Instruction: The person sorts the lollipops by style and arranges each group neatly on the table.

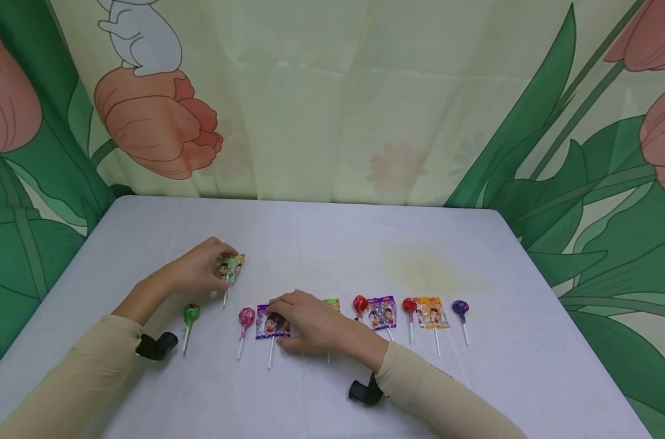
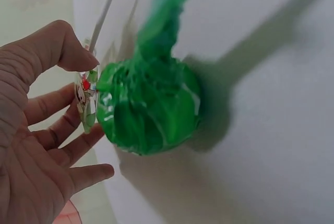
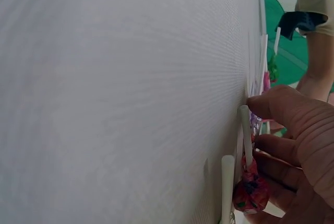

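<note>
My left hand (image 1: 196, 269) pinches a flat lollipop in a clear, green-tinted printed wrapper (image 1: 231, 267) at the table's left side, its stick pointing toward me. A green ball lollipop (image 2: 148, 112) lies nearer me, large in the left wrist view. My right hand (image 1: 313, 323) reaches over the row, thumb and index finger at either side of a flat lollipop in a purple wrapper (image 1: 266, 326). Beneath that palm lies a red ball lollipop (image 3: 251, 192), hidden from the head view. A green-wrapped lollipop (image 1: 333, 303) is partly covered by the same hand.
A pink ball lollipop (image 1: 246, 316) lies left of the purple wrapper. Rightward run a red ball lollipop (image 1: 360, 305), another purple-wrapped one (image 1: 382, 313), a second red ball (image 1: 409, 306), an orange-wrapped one (image 1: 432, 313) and a dark purple ball (image 1: 460, 307). The white-covered table (image 1: 332, 238) meets a printed curtain.
</note>
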The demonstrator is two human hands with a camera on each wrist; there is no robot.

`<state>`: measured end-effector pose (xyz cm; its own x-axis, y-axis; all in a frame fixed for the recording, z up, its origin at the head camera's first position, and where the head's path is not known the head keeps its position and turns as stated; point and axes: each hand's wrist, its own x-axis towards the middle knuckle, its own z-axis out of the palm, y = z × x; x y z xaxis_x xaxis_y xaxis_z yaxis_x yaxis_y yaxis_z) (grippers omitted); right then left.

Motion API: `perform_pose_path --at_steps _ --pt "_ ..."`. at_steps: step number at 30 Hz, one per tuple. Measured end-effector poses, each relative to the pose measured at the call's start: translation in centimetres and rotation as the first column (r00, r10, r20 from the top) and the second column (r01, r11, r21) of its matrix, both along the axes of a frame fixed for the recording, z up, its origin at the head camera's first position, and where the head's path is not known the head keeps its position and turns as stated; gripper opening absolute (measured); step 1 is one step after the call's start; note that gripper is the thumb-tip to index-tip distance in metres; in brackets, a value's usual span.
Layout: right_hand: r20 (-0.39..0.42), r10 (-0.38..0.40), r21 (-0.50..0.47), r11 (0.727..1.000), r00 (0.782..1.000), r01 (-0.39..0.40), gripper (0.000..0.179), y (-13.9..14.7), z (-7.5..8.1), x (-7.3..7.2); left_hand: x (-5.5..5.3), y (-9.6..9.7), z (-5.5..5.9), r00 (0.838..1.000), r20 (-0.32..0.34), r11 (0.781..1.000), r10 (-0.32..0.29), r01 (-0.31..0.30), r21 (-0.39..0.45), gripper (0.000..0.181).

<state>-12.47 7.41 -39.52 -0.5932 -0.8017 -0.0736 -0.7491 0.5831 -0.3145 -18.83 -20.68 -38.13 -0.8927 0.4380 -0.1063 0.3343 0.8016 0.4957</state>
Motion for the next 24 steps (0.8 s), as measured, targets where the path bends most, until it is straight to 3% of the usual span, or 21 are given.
perform_pose_path --at_steps 13,24 --pt "0.024 -0.002 -0.015 1.000 1.000 0.002 0.052 0.0 0.0 0.0 -2.6 -0.4 -0.4 1.000 0.028 1.000 0.012 -0.012 -0.004 0.064" --pt "0.023 0.007 -0.023 1.000 1.000 -0.006 0.052 0.0 0.0 -0.1 -3.2 -0.1 -0.3 0.999 0.030 0.999 -0.033 0.033 0.002 0.062"
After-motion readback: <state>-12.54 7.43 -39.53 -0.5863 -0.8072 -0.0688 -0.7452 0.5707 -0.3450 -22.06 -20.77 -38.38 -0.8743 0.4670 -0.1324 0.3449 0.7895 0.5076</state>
